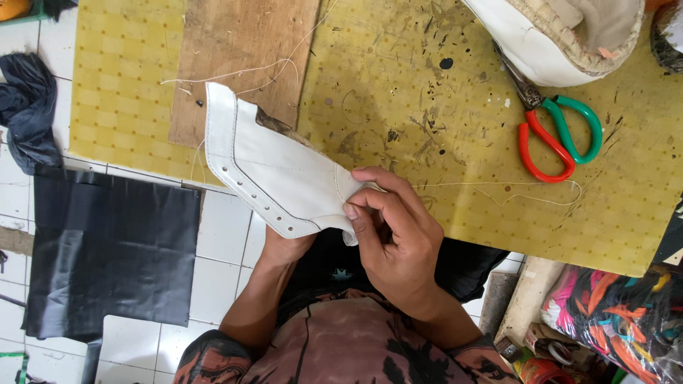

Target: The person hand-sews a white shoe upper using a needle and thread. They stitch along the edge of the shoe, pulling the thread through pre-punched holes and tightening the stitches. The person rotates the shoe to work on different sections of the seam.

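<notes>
A white leather shoe upper [267, 167] with a row of small eyelet holes along its edge is held over the front edge of a yellow stained mat [441, 121]. My right hand [395, 231] pinches its right end between thumb and fingers. My left hand [284, 245] is under the piece and mostly hidden by it, holding it from below. A thin pale thread [498, 186] runs from the fingers of my right hand to the right across the mat.
Scissors with one red and one green handle [558, 131] lie on the mat at right. A white shoe part [562, 32] sits at the top right. A brown board [242, 57] lies on the mat. Black sheet [114, 249] on the tiled floor at left; colourful bags [619, 320] at lower right.
</notes>
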